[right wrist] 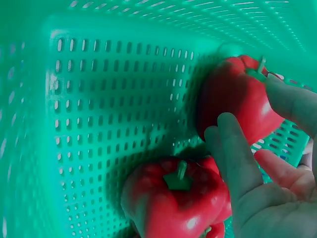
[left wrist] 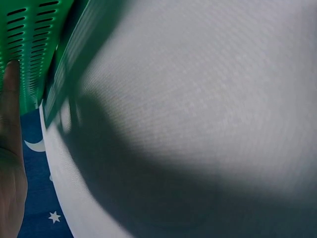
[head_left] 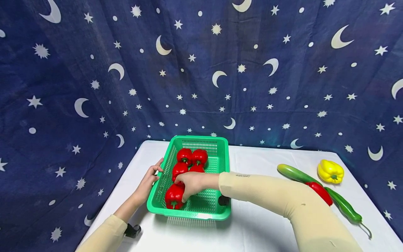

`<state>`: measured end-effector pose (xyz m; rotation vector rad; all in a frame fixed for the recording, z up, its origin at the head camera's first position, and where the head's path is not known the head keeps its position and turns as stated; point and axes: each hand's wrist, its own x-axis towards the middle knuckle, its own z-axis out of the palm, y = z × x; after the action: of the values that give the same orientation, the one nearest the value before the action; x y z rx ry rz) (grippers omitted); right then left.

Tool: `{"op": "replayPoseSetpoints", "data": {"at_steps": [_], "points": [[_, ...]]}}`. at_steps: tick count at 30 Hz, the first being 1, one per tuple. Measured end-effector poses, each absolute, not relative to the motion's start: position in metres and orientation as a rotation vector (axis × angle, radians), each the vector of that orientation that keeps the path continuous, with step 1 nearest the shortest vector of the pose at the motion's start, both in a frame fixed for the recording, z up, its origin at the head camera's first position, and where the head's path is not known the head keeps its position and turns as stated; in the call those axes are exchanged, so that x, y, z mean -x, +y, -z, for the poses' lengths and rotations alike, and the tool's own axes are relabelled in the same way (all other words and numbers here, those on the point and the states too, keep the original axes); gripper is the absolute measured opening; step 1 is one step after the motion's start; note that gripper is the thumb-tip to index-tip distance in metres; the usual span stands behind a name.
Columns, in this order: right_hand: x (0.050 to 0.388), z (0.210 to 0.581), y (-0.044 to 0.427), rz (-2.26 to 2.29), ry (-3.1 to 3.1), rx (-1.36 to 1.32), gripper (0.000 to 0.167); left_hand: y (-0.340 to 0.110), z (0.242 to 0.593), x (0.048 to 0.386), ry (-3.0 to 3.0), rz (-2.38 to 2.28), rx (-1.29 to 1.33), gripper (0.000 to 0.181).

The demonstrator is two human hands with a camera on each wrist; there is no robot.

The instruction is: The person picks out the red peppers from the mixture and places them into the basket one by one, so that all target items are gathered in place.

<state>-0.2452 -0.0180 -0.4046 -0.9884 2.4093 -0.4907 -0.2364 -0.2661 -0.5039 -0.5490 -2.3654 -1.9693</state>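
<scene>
Inside a green plastic basket (head_left: 223, 154) lie several red bell peppers (head_left: 199, 156). My right hand (head_left: 193, 182) reaches into the basket, beside the nearest red bell pepper (head_left: 174, 201) at the left. In the right wrist view, its spread, fairly straight fingers (right wrist: 237, 153) and its thumb lie around an upper bell pepper (right wrist: 237, 99); firm contact cannot be told. Another bell pepper (right wrist: 173, 198) sits below it. My left hand (head_left: 145, 185) touches the basket's left rim. One straight finger (left wrist: 11, 84) shows against the slotted wall in the left wrist view.
On the white table (head_left: 258, 220) at the right lie a yellow bell pepper (head_left: 330, 171), a long yellow-green vegetable (head_left: 296, 173), a red pepper (head_left: 319, 192) and a long green pepper (head_left: 344, 206). A dark blue curtain (head_left: 195, 84) with moons and stars hangs behind.
</scene>
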Motion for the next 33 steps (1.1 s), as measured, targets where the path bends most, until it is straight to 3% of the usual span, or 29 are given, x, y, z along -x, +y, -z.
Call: {"op": "replayPoseSetpoints", "data": {"at_steps": [17,33], "points": [[0.246,0.369,0.033,0.788,2.331,0.999,0.058,-0.267,0.504,0.237,-2.372,1.942,0.548,0.026],[0.249,0.343,0.152,1.166,2.23,0.857,0.062,-0.267,0.504,0.237,-2.349,1.987,0.553,0.024]]}}
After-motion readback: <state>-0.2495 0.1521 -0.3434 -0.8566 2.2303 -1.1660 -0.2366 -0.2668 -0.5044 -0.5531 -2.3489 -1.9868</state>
